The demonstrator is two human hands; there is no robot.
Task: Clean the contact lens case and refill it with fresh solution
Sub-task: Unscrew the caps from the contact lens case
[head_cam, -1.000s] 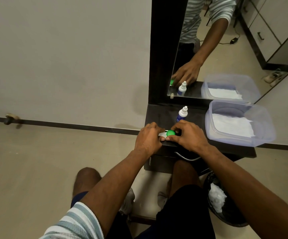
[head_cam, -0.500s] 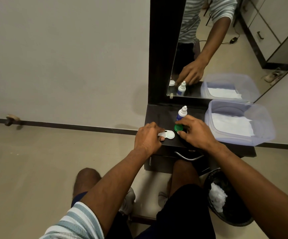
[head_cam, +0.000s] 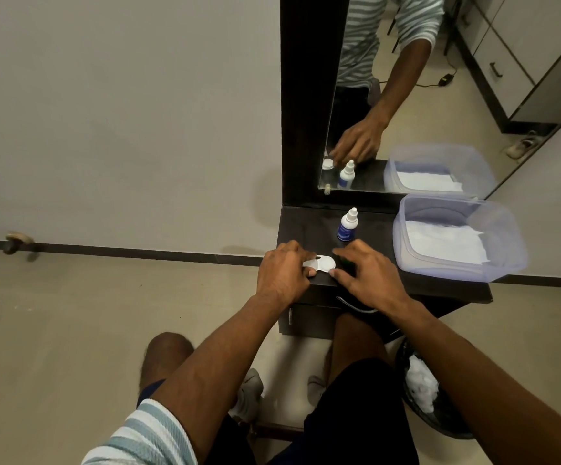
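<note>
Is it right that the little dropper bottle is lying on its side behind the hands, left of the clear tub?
Not quite: the head view shows the dropper bottle standing upright, not lying down. It is indeed behind the hands, left of the clear tub.

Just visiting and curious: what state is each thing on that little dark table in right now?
Contact lens case: flat on table, right well uncovered.
Solution bottle: upright, capped.
Plastic tub: lidless, white paper inside.
Left hand: pinching case's left end.
Right hand: fingers curled beside case; contents hidden.
</note>
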